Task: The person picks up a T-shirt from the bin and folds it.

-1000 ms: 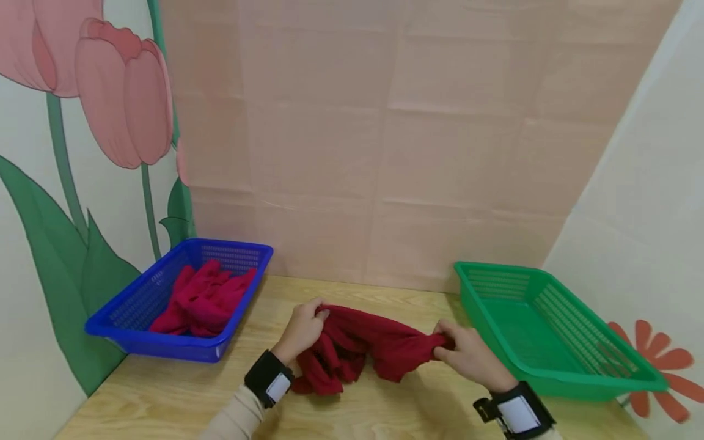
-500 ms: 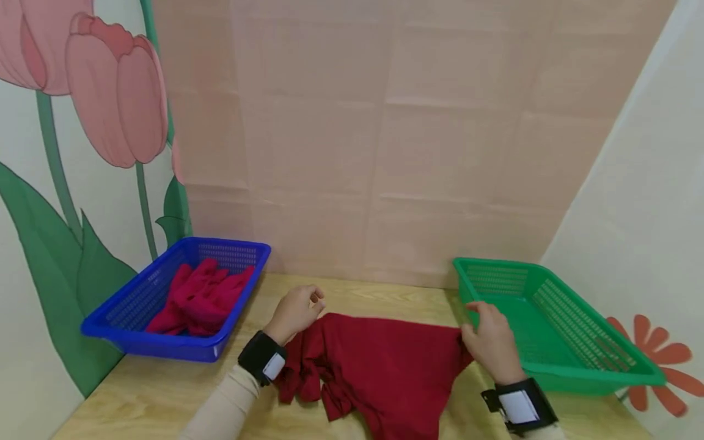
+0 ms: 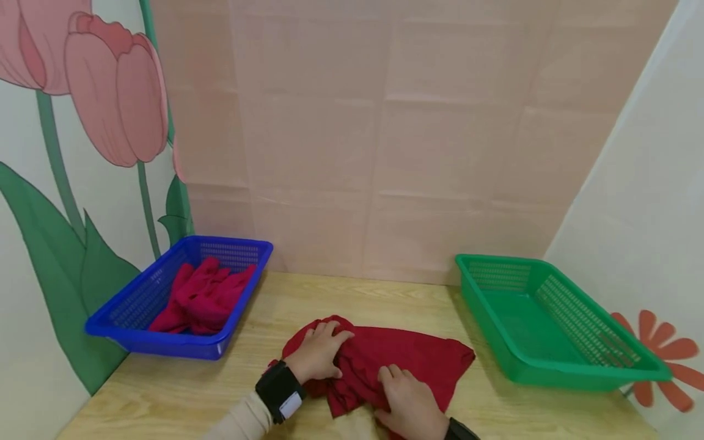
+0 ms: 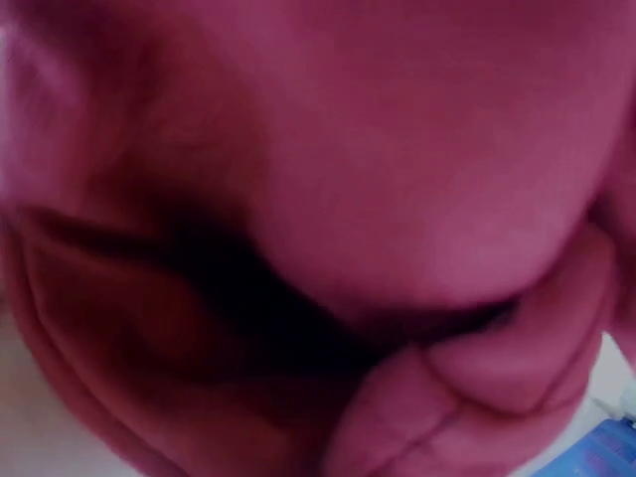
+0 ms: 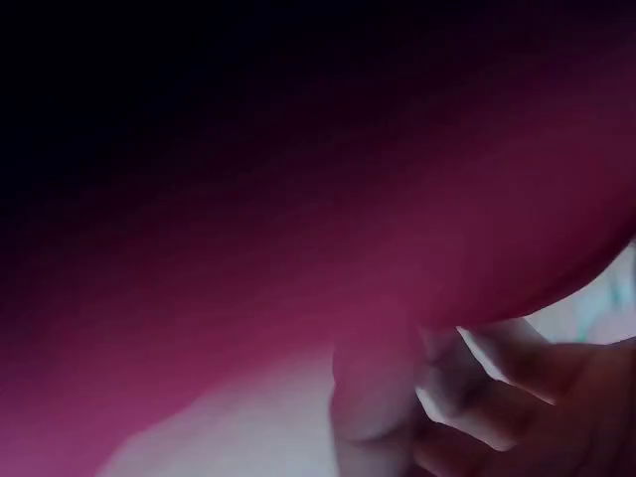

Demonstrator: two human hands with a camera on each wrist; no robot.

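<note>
A dark red garment (image 3: pixel 418 351) lies bunched and partly spread on the table in the head view, its exact kind not clear. My left hand (image 3: pixel 318 353) rests on its left, crumpled part, fingers spread and thumb apart. Over the near middle edge is my right hand (image 3: pixel 409 400), its fingers loosely bent on the fabric with the thumb apart. Red cloth (image 4: pixel 427 149) fills nearly all of the left wrist view and hides that hand. In the right wrist view, blurred fingers (image 5: pixel 497 397) touch the lower edge of the red cloth (image 5: pixel 477 238).
At the left stands a blue basket (image 3: pixel 156 348) holding crumpled red cloth (image 3: pixel 203 299). A green basket (image 3: pixel 588 376) with a bare bottom is at the right. The wooden table (image 3: pixel 352 293) ends against a pinkish covered back wall (image 3: pixel 352 153).
The right hand has let go of the garment's right corner and moved left and nearer. My left hand has come down onto the cloth, which was first held up, then spread flatter.
</note>
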